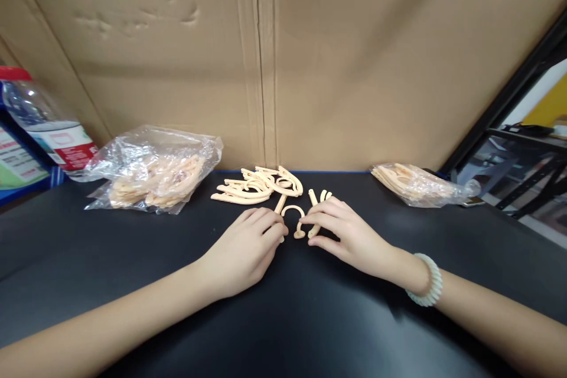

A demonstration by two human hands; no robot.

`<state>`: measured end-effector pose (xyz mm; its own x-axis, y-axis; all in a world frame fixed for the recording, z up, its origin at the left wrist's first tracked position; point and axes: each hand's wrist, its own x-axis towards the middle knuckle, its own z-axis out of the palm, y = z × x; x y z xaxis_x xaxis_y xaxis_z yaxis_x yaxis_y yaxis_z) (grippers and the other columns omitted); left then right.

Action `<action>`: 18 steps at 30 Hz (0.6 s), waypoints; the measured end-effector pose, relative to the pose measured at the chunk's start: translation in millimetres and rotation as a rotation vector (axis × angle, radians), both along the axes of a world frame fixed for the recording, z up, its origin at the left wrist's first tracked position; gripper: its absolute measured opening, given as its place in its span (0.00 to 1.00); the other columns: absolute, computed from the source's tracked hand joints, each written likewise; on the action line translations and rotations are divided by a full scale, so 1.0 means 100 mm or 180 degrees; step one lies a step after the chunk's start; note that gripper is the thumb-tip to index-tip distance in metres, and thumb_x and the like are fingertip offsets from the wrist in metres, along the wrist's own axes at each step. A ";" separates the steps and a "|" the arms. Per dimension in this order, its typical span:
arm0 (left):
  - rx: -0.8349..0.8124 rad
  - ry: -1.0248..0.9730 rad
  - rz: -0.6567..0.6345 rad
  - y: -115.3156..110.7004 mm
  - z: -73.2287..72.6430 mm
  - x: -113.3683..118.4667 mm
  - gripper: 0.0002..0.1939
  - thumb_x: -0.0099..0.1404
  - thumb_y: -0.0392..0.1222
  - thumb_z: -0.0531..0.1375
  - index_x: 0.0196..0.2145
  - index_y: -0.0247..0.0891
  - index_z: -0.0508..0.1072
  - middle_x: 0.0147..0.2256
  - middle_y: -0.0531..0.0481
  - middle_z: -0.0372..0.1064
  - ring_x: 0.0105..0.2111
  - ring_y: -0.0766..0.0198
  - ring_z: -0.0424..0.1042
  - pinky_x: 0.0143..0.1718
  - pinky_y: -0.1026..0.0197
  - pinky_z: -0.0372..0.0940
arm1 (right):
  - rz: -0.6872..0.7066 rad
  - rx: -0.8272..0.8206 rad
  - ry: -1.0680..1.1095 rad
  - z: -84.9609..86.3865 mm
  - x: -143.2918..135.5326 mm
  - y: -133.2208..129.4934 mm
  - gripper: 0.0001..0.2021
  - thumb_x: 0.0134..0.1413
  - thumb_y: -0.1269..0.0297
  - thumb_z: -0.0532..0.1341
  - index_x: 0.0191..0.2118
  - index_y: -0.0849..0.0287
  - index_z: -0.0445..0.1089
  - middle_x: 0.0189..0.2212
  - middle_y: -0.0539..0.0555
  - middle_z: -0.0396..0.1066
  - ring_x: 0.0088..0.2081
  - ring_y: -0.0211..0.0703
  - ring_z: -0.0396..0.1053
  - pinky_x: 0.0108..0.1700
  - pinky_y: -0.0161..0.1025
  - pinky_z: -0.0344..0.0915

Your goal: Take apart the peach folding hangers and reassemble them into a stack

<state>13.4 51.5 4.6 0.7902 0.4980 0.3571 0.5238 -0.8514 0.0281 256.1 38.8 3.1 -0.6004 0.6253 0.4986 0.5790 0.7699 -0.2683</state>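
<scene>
My left hand [252,242] is closed on a slim beige plastic hanger arm [280,203], whose upper end sticks out past the fingers. Opposite it, my right hand [345,233] grips another beige hanger arm [313,230] between thumb and fingers; a curved beige bit shows above the knuckles. Between both hands lies a beige hanger hook [295,210] with a round foot at its lower end, close to the right fingertips; whether they touch it I cannot tell. Just beyond the left hand, a loose heap of beige folding-hanger parts [248,191] rests on the black table [283,319].
A clear bag of beige parts [153,174] lies at the back left, and a smaller bag [414,184] at the back right. Cardboard [354,65] walls off the back. A red-lidded clear jar [48,121] leans in at far left; dark shelving [522,156] stands at right.
</scene>
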 end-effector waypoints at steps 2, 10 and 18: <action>0.0056 -0.0101 0.0093 0.00 -0.01 0.00 0.10 0.69 0.32 0.50 0.43 0.38 0.69 0.40 0.46 0.70 0.44 0.56 0.68 0.46 0.53 0.64 | 0.0012 0.0012 -0.0095 0.02 0.05 -0.01 0.12 0.61 0.69 0.63 0.50 0.57 0.69 0.42 0.55 0.71 0.45 0.45 0.67 0.50 0.46 0.64; 0.0026 -0.0271 0.0275 0.03 -0.05 -0.02 0.08 0.70 0.36 0.53 0.40 0.37 0.71 0.38 0.47 0.71 0.42 0.57 0.68 0.43 0.54 0.66 | -0.0043 0.0237 -0.0607 -0.02 0.05 -0.02 0.05 0.63 0.69 0.59 0.43 0.58 0.72 0.40 0.54 0.72 0.44 0.44 0.69 0.51 0.47 0.61; 0.0099 -0.0480 0.0117 0.01 -0.05 -0.02 0.07 0.69 0.35 0.54 0.39 0.38 0.73 0.36 0.48 0.72 0.40 0.59 0.69 0.43 0.57 0.68 | -0.0158 0.0295 -0.0482 0.11 0.22 0.08 0.12 0.62 0.65 0.61 0.51 0.58 0.68 0.49 0.59 0.68 0.50 0.49 0.67 0.51 0.49 0.65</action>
<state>11.9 52.3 0.0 0.7079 0.5123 0.4861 0.5464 -0.8334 0.0827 278.6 46.9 14.6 -0.6426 0.6115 0.4617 0.6453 0.7568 -0.1043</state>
